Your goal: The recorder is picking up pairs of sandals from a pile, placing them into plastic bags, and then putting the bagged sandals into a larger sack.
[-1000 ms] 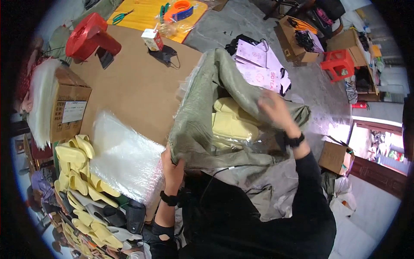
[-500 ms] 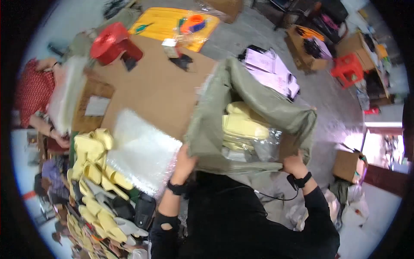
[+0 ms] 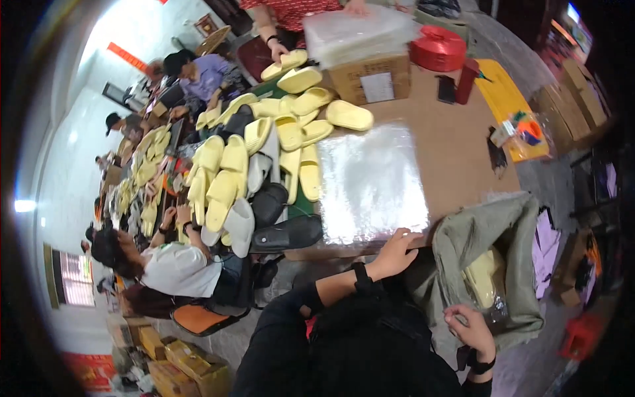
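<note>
Brown surface (image 3: 456, 159) before us, our left hand (image 3: 395, 251) spread flat on the clear plastic bags (image 3: 370, 182) at its near edge, our right hand (image 3: 471, 329) gripping the grey-green sack (image 3: 512, 278) of bagged yellow slippers (image 3: 481, 281) just beside.

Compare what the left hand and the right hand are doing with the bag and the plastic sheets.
The left hand rests flat on the near edge of the stack of clear plastic sheets on the table; the right hand grips the rim of the grey-green bag lower down, off the table. The left hand's fingers are spread, the right hand's curled. Both wear a dark wristband and come out of black sleeves.
</note>
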`<control>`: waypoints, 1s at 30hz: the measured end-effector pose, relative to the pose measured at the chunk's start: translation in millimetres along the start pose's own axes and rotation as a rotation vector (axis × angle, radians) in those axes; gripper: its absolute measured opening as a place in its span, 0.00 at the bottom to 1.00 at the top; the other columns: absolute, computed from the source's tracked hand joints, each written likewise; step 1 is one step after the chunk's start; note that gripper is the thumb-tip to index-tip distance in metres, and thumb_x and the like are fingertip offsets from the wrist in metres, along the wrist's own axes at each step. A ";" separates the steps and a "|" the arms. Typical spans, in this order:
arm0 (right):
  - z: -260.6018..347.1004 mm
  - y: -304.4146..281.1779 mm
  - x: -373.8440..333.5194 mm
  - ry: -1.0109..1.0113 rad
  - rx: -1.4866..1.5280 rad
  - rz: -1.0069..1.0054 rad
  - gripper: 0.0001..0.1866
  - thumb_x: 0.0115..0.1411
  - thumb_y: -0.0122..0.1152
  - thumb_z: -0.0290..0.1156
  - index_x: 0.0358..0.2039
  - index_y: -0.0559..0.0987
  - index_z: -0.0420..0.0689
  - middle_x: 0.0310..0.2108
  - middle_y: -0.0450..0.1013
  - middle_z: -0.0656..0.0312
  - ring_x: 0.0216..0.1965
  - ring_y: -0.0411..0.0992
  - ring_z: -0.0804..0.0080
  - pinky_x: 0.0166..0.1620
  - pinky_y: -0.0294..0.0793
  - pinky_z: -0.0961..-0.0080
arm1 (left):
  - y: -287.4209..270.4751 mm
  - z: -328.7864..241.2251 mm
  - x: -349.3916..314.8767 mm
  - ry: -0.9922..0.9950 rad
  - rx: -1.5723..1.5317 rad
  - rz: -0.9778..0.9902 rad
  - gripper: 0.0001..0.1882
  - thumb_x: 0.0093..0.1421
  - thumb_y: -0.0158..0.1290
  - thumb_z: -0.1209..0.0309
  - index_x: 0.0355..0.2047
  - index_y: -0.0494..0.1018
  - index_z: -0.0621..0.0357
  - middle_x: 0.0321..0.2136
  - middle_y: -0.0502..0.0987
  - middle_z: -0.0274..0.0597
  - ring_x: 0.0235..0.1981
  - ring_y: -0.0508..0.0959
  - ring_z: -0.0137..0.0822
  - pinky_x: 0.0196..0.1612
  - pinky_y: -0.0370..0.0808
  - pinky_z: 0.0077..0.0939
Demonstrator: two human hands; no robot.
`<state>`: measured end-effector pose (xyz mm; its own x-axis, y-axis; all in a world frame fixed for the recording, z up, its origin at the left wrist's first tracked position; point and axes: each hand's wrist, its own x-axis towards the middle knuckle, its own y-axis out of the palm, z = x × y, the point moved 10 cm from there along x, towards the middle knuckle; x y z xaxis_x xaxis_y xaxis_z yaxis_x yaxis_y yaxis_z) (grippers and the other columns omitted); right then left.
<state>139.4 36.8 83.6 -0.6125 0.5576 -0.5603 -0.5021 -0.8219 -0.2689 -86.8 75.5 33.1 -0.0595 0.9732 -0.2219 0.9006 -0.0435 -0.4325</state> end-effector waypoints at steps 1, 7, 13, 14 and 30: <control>17.7 7.0 8.0 -0.013 -0.018 0.013 0.13 0.53 0.59 0.30 0.39 0.74 0.39 0.30 0.73 0.57 0.34 0.72 0.68 0.40 0.69 0.76 | -14.7 -6.3 -2.8 -0.002 -0.004 -0.025 0.21 0.54 0.51 0.74 0.49 0.65 0.55 0.49 0.61 0.54 0.50 0.65 0.51 0.53 0.63 0.35; 184.6 72.4 67.0 -0.567 -0.046 0.207 0.27 0.52 0.63 0.32 0.50 0.66 0.38 0.47 0.68 0.55 0.47 0.67 0.69 0.49 0.66 0.73 | -129.7 -109.8 -21.6 0.388 -0.251 -0.360 0.18 0.54 0.49 0.77 0.47 0.66 0.54 0.50 0.60 0.47 0.51 0.64 0.41 0.49 0.66 0.29; 275.3 164.6 109.6 -0.620 0.145 0.469 0.33 0.48 0.68 0.36 0.51 0.65 0.35 0.48 0.67 0.53 0.50 0.66 0.67 0.53 0.63 0.70 | -216.3 -156.2 -67.4 0.591 -0.580 -0.349 0.19 0.55 0.48 0.80 0.48 0.64 0.58 0.50 0.60 0.43 0.51 0.64 0.33 0.49 0.66 0.27; 280.5 179.4 114.4 -0.611 0.076 0.525 0.31 0.48 0.67 0.35 0.49 0.66 0.35 0.47 0.68 0.55 0.50 0.66 0.68 0.53 0.63 0.70 | -229.0 -142.1 -68.3 0.526 -0.793 -0.308 0.18 0.57 0.46 0.79 0.48 0.62 0.61 0.50 0.62 0.40 0.50 0.65 0.31 0.50 0.67 0.28; 261.0 362.9 274.7 -0.375 -0.237 0.668 0.32 0.52 0.63 0.40 0.54 0.63 0.42 0.47 0.66 0.51 0.46 0.67 0.67 0.47 0.68 0.72 | -395.5 270.1 -291.4 -0.446 -0.018 -1.559 0.37 0.51 0.57 0.66 0.56 0.52 0.69 0.53 0.56 0.61 0.54 0.58 0.54 0.56 0.56 0.41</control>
<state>-370.5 -77.9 36.6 -0.9234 -0.0934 -0.3722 0.1602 -0.9752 -0.1527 -541.9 -251.8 32.8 -0.9819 -0.0723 0.1749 -0.1463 0.8763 -0.4591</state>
